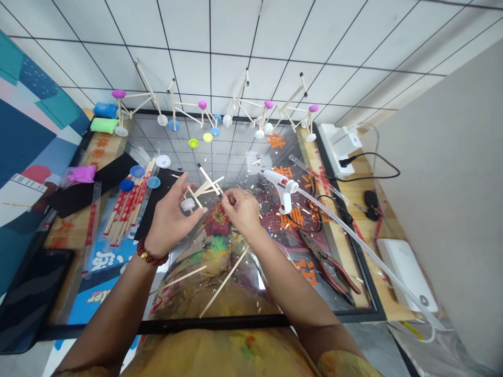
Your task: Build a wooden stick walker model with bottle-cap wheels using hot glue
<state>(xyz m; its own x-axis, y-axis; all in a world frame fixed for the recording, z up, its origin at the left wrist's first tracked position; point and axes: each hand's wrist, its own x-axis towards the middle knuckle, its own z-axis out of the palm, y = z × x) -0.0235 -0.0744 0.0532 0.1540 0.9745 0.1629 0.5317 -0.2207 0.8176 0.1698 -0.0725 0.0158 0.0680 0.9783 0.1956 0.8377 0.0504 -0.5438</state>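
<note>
Over the middle of the glass table top my two hands hold a small frame of wooden sticks with a white bottle cap glued to it. My left hand grips the frame near the white cap, thumb up and fingers curled round it. A red bead bracelet is on that wrist. My right hand is closed in a pinch on the right end of the stick frame.
A white glue gun with a long glue stick stands right of my hands, pliers below it. Wooden sticks and blue caps lie at left. Finished stick models line the far edge. Loose sticks lie near me. A power strip is at right.
</note>
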